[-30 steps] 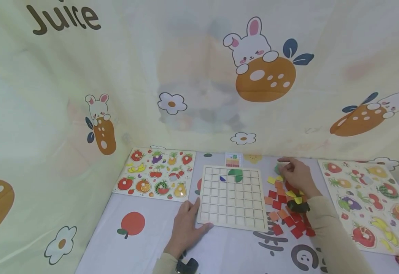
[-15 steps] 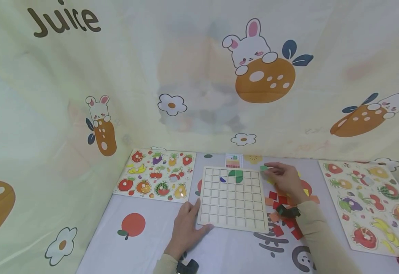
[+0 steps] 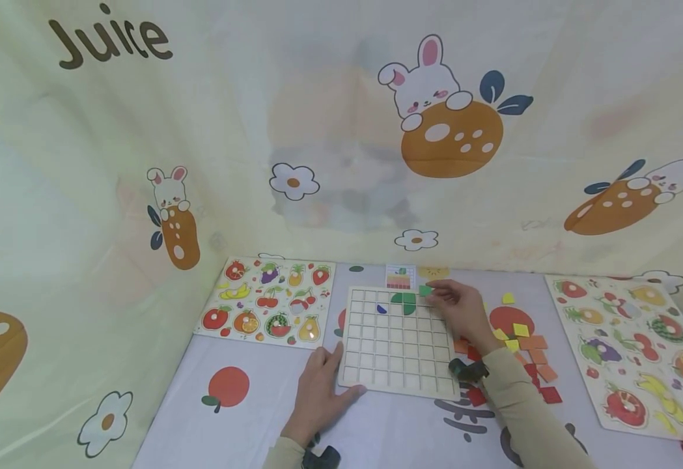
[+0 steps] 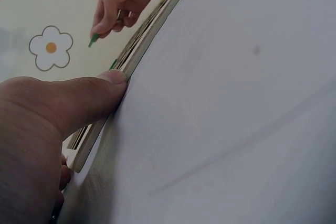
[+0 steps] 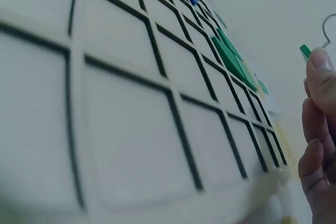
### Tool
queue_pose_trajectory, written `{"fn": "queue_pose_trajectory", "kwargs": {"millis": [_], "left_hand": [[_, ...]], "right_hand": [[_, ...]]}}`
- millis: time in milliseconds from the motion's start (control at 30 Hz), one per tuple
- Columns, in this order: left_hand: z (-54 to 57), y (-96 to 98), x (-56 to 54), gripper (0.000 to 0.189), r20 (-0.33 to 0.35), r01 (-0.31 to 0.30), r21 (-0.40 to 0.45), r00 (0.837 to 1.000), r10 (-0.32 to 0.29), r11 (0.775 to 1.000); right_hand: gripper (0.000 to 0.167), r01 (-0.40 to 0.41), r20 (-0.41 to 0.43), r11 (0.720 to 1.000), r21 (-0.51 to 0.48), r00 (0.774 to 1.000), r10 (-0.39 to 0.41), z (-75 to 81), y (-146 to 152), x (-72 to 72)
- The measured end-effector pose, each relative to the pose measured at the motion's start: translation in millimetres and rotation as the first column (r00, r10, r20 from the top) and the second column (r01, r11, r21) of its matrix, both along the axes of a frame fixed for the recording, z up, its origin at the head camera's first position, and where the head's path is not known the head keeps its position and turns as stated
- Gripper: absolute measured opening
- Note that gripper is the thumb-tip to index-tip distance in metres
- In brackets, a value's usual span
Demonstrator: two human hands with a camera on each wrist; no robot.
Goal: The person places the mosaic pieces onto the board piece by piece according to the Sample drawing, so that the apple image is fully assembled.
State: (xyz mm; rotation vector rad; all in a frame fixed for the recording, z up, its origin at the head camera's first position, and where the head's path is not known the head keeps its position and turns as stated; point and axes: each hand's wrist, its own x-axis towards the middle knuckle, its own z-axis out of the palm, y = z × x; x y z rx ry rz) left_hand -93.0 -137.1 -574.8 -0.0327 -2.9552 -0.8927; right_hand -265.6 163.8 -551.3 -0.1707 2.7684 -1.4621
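A pale wooden grid board lies on the table, with several green tiles and a small blue piece set in its far rows. My left hand holds the board's near left corner, thumb along the front edge and fingers at the left side; the thumb presses that edge in the left wrist view. Over the board's far right part, my right hand pinches a green tile between thumb and fingertip. The same green tile shows as a thin edge in the right wrist view.
A picture card stands behind the board. Loose red, orange and yellow tiles lie to the right, partly behind my right forearm. Fruit puzzle boards sit at left and right. A printed cloth wall rises behind the table.
My right hand has moved left from beside the loose tiles to above the board, carrying the green tile. My left hand stays at the board's corner.
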Motion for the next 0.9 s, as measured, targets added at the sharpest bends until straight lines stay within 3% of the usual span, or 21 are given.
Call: {"fn": "queue_pose_trajectory", "kwargs": {"millis": [333, 600, 900], "left_hand": [[0.3, 0.0, 0.5, 0.094, -0.012, 0.000, -0.005, 1.000, -0.001, 1.000], [0.4, -0.1, 0.0, 0.094, -0.007, 0.007, 0.006, 1.000, -0.007, 1.000], [0.4, 0.2, -1.2, 0.095, 0.006, 0.010, 0.015, 1.000, -0.010, 1.000]], "right_hand": [[0.031, -0.008, 0.073, 0.998, -0.068, 0.997, 0.013, -5.9, -20.6, 6.3], [0.031, -0.097, -0.014, 0.991, 0.095, 0.995, 0.098, -4.8, -36.8, 7.5], [0.030, -0.146, -0.048, 0.977, 0.156, 0.987, 0.155, -9.2, -47.3, 7.0]]}}
